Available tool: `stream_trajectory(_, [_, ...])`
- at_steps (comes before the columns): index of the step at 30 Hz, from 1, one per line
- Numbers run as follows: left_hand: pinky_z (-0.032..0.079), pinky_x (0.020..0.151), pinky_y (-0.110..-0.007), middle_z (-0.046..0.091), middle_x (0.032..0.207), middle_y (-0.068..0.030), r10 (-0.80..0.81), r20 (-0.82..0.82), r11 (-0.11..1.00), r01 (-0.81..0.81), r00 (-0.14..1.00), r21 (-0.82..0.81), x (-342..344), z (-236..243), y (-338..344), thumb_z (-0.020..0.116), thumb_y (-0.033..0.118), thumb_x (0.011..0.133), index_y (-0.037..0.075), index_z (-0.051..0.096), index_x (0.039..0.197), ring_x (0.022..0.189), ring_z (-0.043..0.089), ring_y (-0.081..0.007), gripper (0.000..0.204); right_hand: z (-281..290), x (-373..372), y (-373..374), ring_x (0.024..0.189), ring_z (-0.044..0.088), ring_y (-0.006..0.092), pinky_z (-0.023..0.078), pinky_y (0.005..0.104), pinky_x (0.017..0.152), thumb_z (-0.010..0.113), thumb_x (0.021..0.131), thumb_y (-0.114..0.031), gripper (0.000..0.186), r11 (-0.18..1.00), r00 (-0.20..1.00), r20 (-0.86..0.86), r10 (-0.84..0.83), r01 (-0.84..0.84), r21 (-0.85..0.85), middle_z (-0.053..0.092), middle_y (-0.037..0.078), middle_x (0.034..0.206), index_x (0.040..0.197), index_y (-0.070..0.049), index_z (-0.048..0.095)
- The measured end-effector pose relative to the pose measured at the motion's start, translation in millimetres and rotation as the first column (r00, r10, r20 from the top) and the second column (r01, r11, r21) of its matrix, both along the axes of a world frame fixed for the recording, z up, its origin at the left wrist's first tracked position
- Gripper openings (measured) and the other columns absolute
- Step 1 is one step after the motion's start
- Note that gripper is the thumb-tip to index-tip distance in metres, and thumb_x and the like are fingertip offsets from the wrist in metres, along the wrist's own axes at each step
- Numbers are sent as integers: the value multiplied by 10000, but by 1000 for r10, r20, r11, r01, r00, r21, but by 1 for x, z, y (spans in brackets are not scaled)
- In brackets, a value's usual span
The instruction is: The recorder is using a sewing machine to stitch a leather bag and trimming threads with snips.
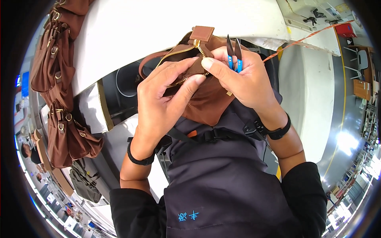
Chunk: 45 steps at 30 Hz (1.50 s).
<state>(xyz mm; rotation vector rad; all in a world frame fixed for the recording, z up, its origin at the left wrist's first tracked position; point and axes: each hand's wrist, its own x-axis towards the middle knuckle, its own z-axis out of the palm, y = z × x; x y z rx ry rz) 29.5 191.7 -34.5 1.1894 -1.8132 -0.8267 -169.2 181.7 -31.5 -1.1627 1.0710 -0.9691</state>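
Observation:
A brown bag (210, 104) with an unzipped gold zipper (177, 52) lies across my lap, against the table's near edge. My left hand (164, 93) grips the zipper edge at the left of the opening, its thumb and fingers curled over the rim. With thumb and forefinger, my right hand (244, 81) pinches the opening's right edge near the zipper's end. Tucked in that same hand are thread snips (235, 57) with blue grips, their dark blades pointing up and away from the bag. A leather tab (202, 33) stands above the zipper end. What lies between the fingertips is hidden.
Several brown bags (59, 75) with gold rings hang or lie at the left, and a dark green bag (84, 180) is below them. The white table (131, 31) stretches ahead. An orange cord (309, 38) runs at the upper right, near a machine base (307, 16).

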Motion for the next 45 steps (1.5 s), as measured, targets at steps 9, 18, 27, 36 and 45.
stream_trajectory(9, [548, 750, -287, 750, 942, -105, 91, -24, 995, -90, 996, 37, -1, -3, -1, 799, 66, 875, -1, 756, 1138, 831, 695, -170, 275, 1, 2, 8, 624, 499, 65, 413, 272, 552, 700, 994, -215, 219, 949, 931, -337, -143, 33, -313, 597, 5, 727, 1029, 1, 697])
stream_trajectory(18, [538, 736, -272, 748, 916, -92, 98, -48, 995, -97, 994, 38, -3, -3, -2, 793, 61, 880, -5, 763, 1121, 805, 681, -150, 252, 22, -8, 33, 712, 635, 198, 505, 314, 604, 746, 936, -176, 381, 811, 575, -749, -329, -234, -536, 642, 71, 895, 1288, -44, 682])
stream_trajectory(27, [541, 720, -262, 745, 903, -82, 90, -32, 996, -90, 995, 8, -4, -2, -1, 790, 53, 884, -1, 767, 1123, 797, 684, -138, 246, 10, -6, 29, 703, 641, 177, 500, 301, 576, 827, 807, -55, 436, 665, 586, -673, -451, -282, -692, 645, 37, 863, 1226, -54, 708])
stream_trajectory(36, [552, 721, -263, 754, 926, -89, 98, -15, 995, -98, 995, -8, -5, -2, 1, 787, 48, 884, 1, 767, 1123, 802, 698, -139, 245, 9, -6, 31, 687, 636, 182, 498, 303, 576, 822, 800, -51, 422, 652, 586, -665, -462, -284, -703, 641, 37, 851, 1205, -39, 707])
stream_trajectory(45, [552, 725, -261, 755, 922, -89, 101, -13, 995, -101, 995, -3, -5, -2, 1, 782, 46, 887, 4, 770, 1116, 798, 700, -142, 233, 1, -13, 21, 679, 613, 164, 475, 303, 576, 785, 787, -115, 417, 498, 578, -631, -517, -397, -771, 549, 21, 786, 1188, -33, 706])
